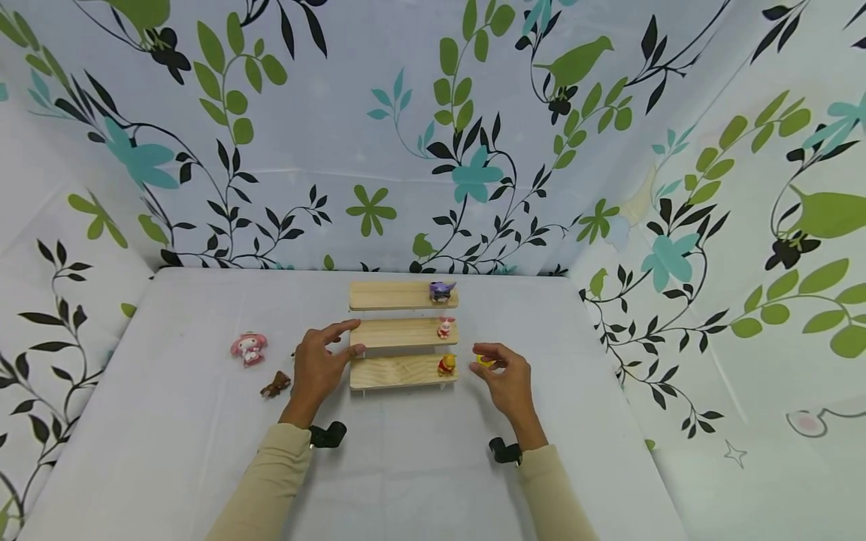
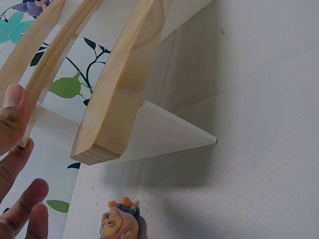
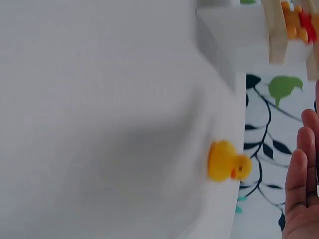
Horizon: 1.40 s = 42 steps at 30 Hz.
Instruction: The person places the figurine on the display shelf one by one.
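Observation:
A three-tier wooden shelf (image 1: 404, 372) with white supports stands on the white table. My left hand (image 1: 321, 368) grips the left end of its middle board, the thumb (image 2: 15, 112) on one face and a finger at the end. My right hand (image 1: 507, 379) hovers by the shelf's right side, fingers fairly straight. Under it a yellow rubber duck (image 3: 224, 162) sits on the table, apart from the fingers. At the boards' right ends are a purple figurine (image 1: 440, 291), a pink piglet figurine (image 1: 445, 327) and a yellow bear figurine in red (image 1: 446, 365).
Left of the shelf lie a pink-hooded figurine (image 1: 249, 349) and a brown figurine (image 1: 276, 385). Another small figurine (image 2: 119, 219) is near my left hand, mostly hidden in the head view. A leaf-patterned cloth (image 1: 406, 150) hangs behind the table.

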Motion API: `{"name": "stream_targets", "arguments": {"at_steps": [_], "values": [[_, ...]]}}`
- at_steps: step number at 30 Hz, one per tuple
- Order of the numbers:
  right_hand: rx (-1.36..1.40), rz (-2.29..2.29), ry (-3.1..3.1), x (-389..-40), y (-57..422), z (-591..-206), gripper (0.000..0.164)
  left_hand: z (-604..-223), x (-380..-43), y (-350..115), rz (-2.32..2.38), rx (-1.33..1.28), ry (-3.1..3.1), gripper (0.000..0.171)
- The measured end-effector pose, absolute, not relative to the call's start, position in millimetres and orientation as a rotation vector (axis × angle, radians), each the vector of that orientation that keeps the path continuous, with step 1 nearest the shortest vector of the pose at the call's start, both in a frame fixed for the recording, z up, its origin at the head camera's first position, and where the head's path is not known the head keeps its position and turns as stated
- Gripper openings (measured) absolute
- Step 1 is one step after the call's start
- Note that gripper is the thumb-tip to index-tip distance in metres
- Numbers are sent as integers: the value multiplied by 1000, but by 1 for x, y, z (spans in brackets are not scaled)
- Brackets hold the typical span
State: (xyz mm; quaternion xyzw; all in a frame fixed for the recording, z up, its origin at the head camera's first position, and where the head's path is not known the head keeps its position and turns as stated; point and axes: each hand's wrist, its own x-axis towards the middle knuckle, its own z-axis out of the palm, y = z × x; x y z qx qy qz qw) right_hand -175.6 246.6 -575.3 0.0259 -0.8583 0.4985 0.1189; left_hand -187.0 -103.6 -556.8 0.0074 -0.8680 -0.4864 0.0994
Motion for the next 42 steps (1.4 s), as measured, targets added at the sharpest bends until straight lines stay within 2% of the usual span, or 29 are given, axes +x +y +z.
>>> {"name": "stream_targets", "arguments": {"at_steps": [11,20,31,42], "values": [[-151,1358,-2570,-188,282,-581,29,-558,-187,-104,-1417,-5,-2551,49],[-109,1345,-2713,-193,288,-595,34,-558,-187,-104,-1418,11,-2558,49],[-111,1318,-2733,-198,284,-601,30,-558,-188,-103,-1419,22,-2565,49],[-59,1266,-2622,-205,276,-578,25,-557,-187,-104,-1422,29,-2575,49]]}}
